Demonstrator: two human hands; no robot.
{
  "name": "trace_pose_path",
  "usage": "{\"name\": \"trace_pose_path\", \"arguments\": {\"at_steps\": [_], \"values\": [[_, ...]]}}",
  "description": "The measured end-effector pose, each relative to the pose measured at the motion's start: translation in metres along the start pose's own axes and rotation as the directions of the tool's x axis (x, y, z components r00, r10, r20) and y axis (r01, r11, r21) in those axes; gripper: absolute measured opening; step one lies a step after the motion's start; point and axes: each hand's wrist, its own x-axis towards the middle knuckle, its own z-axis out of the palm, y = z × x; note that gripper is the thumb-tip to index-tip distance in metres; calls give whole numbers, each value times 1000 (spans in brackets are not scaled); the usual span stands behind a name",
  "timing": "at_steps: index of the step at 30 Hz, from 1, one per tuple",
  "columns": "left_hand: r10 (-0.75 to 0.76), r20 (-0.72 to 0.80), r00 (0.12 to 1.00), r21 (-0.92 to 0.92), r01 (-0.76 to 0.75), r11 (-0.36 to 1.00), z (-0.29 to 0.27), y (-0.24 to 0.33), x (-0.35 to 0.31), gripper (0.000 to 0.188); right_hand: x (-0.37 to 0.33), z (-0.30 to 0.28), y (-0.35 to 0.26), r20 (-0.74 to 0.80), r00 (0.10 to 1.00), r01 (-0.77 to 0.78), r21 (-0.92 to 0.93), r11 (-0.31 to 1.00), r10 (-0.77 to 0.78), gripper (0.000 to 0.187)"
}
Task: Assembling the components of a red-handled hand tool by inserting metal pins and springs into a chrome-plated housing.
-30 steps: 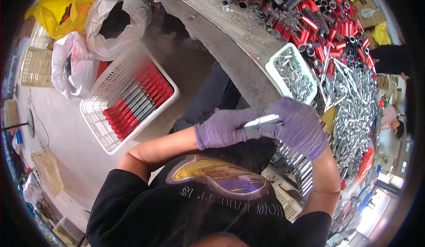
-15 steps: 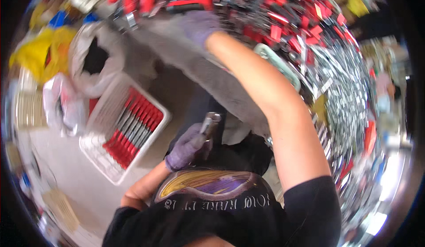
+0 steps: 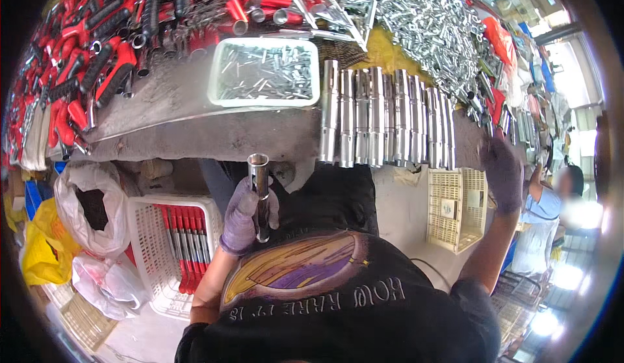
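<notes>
"Head view: what is the left hand [image 3: 240,226] doing?"

"It's gloved in purple and closed around a shiny metal tube [image 3: 259,191]. The tube stands nearly upright in the grip, open end up, in front of the black shirt [image 3: 364,324] and just off the near edge of the tabletop [image 3: 195,135]."

"And the right hand [image 3: 504,178]?"

"Well apart, out at the tabletop's right end, near a red piece [image 3: 496,106] there. Its fingers are dark and partly turned away, so I can't tell whether they grip anything."

"What lies between the two hands?"

"A row of similar tubes [image 3: 383,119], side by side along the near edge, their lower ends jutting toward the shirt. Left of them sits a pale tray [image 3: 263,102] of small metal pins [image 3: 266,74]."

"Farther out?"

"Behind the row, a yellow sheet [image 3: 390,54], and past that a wide heap of silvery parts [image 3: 416,18]. To the left, a pile of red and black handles [image 3: 81,57] covers the tabletop."

"And lower down?"

"On the left, a white basket [image 3: 143,223] holds red-and-silver tools [image 3: 185,246] lined up, with a yellow bag [image 3: 49,252] farther left. Under the tabletop's right part is a cream crate [image 3: 455,210]. Beyond the right hand, another person [image 3: 543,204] in blue."
</notes>
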Motion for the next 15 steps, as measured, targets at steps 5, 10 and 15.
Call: {"name": "trace_pose_path", "arguments": {"at_steps": [5,10,15], "values": [[-115,70,991,43,112,993,29,2,29,58,-59,9,49,197,938,-240,-231,943,287,39],[-38,297,954,210,-27,977,56,13,50,62,-15,16,-68,-11,930,333,456,826,-368,39],[224,310,924,200,-294,934,53,9,91,53,38,19,-198,-407,556,787,538,302,-725,43]]}}
